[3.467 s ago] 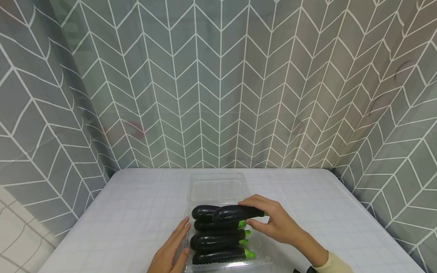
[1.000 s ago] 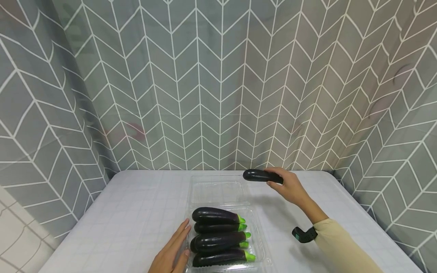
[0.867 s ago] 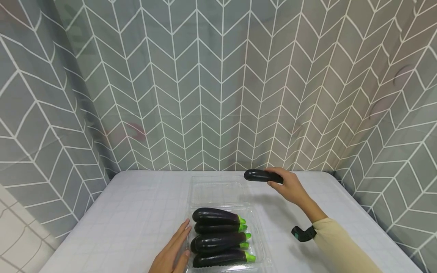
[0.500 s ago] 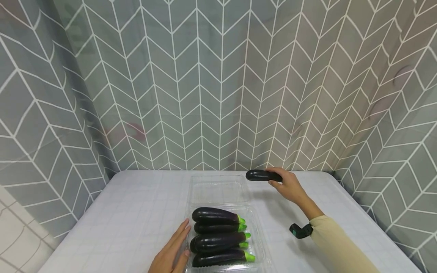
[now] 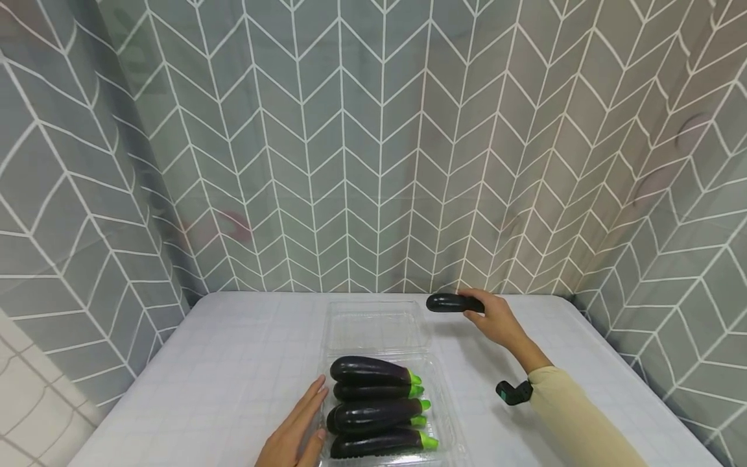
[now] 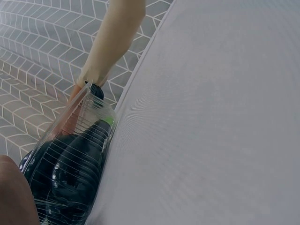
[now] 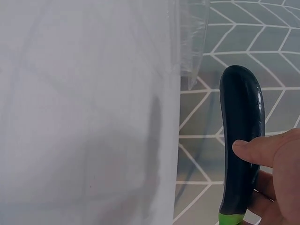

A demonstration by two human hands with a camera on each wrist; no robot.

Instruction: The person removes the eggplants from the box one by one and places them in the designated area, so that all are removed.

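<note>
Eggplant (image 5: 446, 303) slightly farther right now.

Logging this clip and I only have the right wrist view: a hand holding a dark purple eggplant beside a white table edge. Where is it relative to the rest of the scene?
Observer: The right hand holds that dark purple eggplant above the white table's far side, right of the clear plastic clamshell box's open lid.
Operator: Anything in the box?
Observer: Four more eggplants lie side by side in its near half, green stems pointing right.
Operator: And the other hand?
Observer: The left hand lies flat, fingers straight, against the box's left edge.
</note>
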